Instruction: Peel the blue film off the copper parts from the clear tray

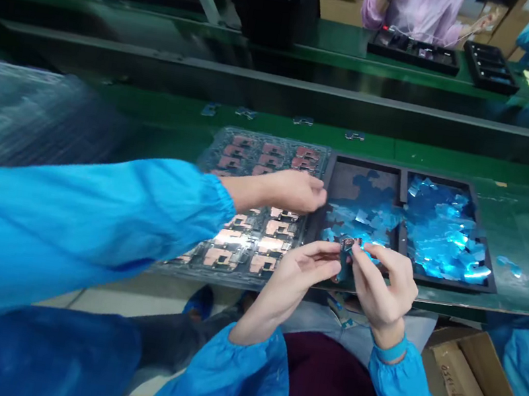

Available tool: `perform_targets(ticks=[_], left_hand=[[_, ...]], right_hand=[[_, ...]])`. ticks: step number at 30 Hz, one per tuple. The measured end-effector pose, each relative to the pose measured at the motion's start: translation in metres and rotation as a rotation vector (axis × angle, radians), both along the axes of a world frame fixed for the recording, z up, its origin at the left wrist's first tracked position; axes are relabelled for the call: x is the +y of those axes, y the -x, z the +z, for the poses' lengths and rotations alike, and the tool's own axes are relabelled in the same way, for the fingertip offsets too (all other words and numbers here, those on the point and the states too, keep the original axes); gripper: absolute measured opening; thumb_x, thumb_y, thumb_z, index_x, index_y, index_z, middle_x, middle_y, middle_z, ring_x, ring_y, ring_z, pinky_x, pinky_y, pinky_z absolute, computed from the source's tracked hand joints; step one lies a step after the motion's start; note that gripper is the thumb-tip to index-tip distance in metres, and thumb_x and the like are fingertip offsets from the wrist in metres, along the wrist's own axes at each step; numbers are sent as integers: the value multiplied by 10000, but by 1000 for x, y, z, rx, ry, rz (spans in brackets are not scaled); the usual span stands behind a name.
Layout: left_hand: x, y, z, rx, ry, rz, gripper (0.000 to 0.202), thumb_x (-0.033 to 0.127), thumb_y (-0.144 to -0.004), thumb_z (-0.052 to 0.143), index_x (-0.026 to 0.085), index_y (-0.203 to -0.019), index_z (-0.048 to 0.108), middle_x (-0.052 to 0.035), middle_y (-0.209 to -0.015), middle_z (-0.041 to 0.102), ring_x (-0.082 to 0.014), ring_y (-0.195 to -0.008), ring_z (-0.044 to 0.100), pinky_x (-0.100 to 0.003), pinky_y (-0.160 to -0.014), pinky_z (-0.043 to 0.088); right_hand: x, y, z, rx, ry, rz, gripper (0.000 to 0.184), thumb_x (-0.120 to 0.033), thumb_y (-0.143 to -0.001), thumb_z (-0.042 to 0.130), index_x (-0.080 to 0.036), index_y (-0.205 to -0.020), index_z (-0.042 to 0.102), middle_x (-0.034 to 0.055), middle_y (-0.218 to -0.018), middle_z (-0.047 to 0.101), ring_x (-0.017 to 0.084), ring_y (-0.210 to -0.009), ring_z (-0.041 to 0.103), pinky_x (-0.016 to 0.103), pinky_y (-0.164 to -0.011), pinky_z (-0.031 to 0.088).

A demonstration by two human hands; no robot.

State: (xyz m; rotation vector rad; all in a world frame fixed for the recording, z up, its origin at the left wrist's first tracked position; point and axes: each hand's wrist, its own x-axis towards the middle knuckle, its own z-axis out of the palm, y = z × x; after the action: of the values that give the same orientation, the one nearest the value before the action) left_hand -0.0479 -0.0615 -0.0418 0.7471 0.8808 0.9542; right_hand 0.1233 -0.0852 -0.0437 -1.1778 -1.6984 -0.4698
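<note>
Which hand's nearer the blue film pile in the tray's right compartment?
Right hand, just below-left of the blue film pile. Left hand sits farther left.

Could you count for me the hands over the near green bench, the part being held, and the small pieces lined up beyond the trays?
Own hands, left hand and right hand: 2
Co-worker's hand: 1
Small part: 1
Bluish pieces: 4
Total: 8
</note>
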Motion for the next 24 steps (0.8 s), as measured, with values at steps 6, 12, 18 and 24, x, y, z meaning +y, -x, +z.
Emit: perform_targets(ticks=[6, 12, 18, 24], left_hand=[[2, -3, -2, -160, 158, 0, 384, 285, -703, 1036, 190, -1021, 844, -26, -944, 813, -117, -758, 709, -220, -767, 589], [4, -6, -4, -253, 216, 0, 409, 293, -695, 1047, 187, -1020, 822, -29, -955, 811, -129, -795, 707, -224, -748, 581], [8, -7, -2, -232, 166, -14, 428, 347, -769, 1005, 168, -1106, 811, -46, -988, 784, -132, -803, 663, -237, -751, 565], [9, -10, 0, -267, 148, 5, 306, 276, -864, 924, 189, -1125, 790, -21, -953, 746, -130, -812, 646, -231, -737, 540]], right_hand=[[-9, -6, -7, -30, 51, 23, 488, -67, -968, 746, -289, -1400, 710, 62, -1065, 830, 231, -972, 813, 347, -888, 678], [-12, -9, -9, -59, 22, 64, 377, -85, -948, 777, -264, -1279, 773, 60, -1044, 839, 223, -937, 817, 338, -894, 698], [-13, -8, -9, -82, 8, 76, 221, -156, -985, 743, -300, -1147, 786, 34, -981, 847, 218, -868, 830, 346, -792, 729], [-15, -9, -14, -63, 7, 183, 260, -111, -956, 722, -269, -1161, 749, 44, -997, 851, 226, -923, 838, 352, -808, 734]])
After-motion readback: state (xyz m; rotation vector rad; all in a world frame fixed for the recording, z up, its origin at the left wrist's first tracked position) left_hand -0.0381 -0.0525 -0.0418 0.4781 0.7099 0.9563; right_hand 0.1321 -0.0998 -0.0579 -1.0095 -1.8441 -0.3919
